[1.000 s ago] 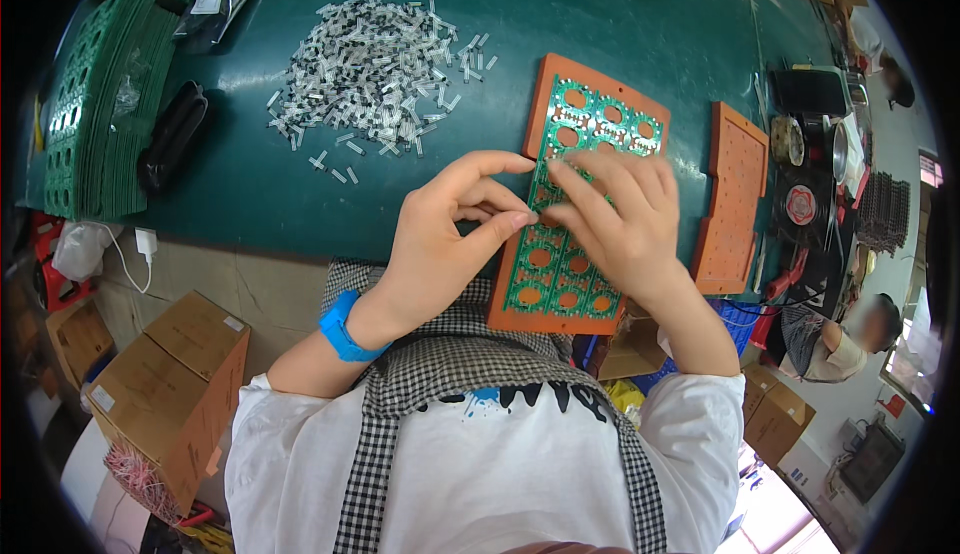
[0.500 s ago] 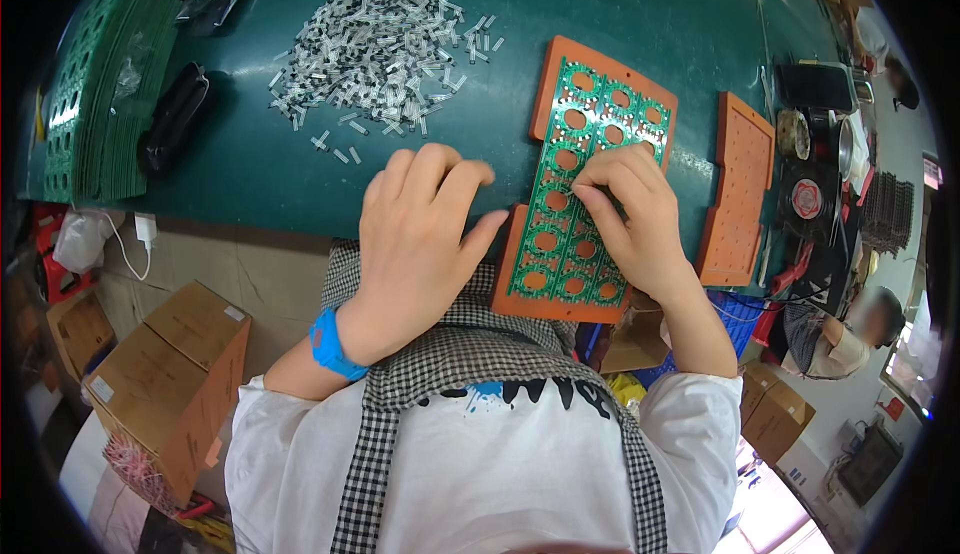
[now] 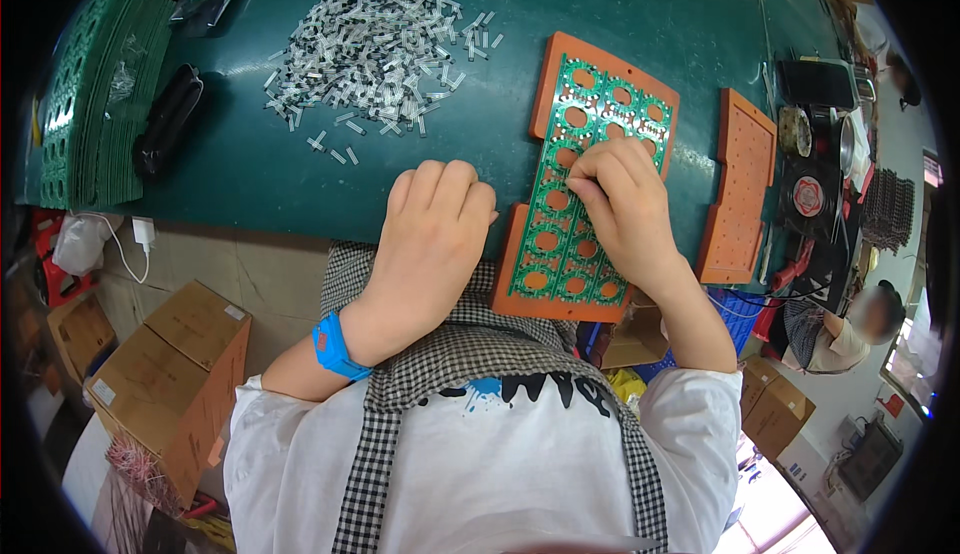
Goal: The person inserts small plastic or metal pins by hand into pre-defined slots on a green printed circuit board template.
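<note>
A green circuit board panel (image 3: 545,216) with rows of round holes lies on an orange fixture plate (image 3: 548,306) at the table's front edge. Over the panel's middle, my right hand (image 3: 628,216) pinches with thumb and forefinger, its tips close to the board. Anything between those tips is too small to make out. My left hand (image 3: 432,239) hovers just left of the plate, back up and fingers curled in; its thumb and whatever it may hold are hidden. Beyond it on the green table lies a pile of small clear pieces with dark ends (image 3: 370,54).
A second orange plate (image 3: 738,189) sits to the right, near a black tray (image 3: 818,86) and small containers. At far left stand stacked green panels (image 3: 85,104) beside a black pouch (image 3: 172,119). Cardboard boxes (image 3: 165,374) stand below left. Another person (image 3: 850,329) is at right.
My left hand has curled its fingers and drawn in its thumb, shifting slightly right. The right hand stays over the panel, its pinching tips moved slightly up and left.
</note>
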Demonstrator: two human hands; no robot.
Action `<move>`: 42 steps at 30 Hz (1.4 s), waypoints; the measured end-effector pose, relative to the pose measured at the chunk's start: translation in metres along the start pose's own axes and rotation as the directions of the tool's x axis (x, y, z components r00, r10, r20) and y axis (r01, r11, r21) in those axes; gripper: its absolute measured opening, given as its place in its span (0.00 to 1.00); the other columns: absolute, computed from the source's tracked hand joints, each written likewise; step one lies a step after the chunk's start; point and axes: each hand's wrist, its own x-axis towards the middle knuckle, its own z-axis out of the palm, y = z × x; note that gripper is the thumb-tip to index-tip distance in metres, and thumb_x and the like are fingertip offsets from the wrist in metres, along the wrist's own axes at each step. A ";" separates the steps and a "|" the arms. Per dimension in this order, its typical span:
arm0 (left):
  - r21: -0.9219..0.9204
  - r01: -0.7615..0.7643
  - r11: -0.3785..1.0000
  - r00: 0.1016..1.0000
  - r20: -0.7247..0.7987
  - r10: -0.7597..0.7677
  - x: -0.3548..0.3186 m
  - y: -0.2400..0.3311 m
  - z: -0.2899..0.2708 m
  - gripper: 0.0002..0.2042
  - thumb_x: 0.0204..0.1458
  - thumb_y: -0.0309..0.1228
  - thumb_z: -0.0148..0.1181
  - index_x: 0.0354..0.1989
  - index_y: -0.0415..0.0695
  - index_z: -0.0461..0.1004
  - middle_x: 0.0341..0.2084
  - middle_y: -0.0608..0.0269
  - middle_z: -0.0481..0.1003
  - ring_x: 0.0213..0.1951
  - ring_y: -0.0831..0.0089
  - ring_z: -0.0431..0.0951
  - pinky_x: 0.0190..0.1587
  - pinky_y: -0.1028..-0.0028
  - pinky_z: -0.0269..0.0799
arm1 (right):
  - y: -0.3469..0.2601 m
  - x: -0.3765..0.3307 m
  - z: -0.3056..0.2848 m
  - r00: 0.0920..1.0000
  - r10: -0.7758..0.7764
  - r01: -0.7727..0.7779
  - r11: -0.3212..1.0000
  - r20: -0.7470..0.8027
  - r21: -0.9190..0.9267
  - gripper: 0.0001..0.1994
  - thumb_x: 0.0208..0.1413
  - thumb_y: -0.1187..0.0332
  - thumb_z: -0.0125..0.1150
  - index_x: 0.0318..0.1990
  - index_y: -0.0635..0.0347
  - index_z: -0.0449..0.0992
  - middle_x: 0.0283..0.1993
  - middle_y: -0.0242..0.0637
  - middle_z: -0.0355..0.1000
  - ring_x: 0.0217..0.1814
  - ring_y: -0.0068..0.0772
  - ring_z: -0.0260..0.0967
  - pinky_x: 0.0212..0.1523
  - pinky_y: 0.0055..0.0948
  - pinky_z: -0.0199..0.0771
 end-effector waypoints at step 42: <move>0.133 0.275 0.952 0.936 -0.263 -0.234 0.009 -0.059 -0.025 0.08 0.48 0.27 0.63 0.36 0.44 0.73 0.31 0.65 0.71 0.37 0.64 0.71 0.40 0.66 0.63 | -0.020 -0.024 0.007 1.000 0.009 -0.007 0.997 -0.028 0.078 0.10 0.41 0.80 0.66 0.31 0.62 0.71 0.33 0.37 0.68 0.37 0.40 0.68 0.35 0.35 0.68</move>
